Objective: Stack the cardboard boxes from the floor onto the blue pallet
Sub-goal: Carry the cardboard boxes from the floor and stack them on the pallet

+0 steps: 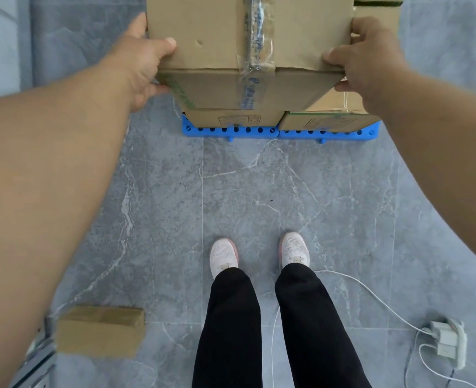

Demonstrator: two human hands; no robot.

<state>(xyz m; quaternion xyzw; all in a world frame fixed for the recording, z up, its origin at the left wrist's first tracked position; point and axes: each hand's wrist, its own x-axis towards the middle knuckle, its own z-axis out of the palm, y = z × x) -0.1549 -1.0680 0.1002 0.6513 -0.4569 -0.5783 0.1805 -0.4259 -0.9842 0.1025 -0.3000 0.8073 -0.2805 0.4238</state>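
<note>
A large taped cardboard box (217, 32) fills the top centre, held over the stack on the blue pallet (231, 133). My left hand (144, 63) grips its left near corner, thumb on top. My right hand (368, 60) grips its right near corner the same way. Beneath it, lower boxes (326, 120) rest on the pallet, their printed front faces showing. A small cardboard box (99, 330) lies on the floor at the lower left.
Grey marble-look floor tiles (259, 186) stretch between the pallet and my white shoes (224, 256). A white power strip (447, 343) with a cable (371, 292) lies at the lower right. A metal edge (35, 359) shows at the lower left.
</note>
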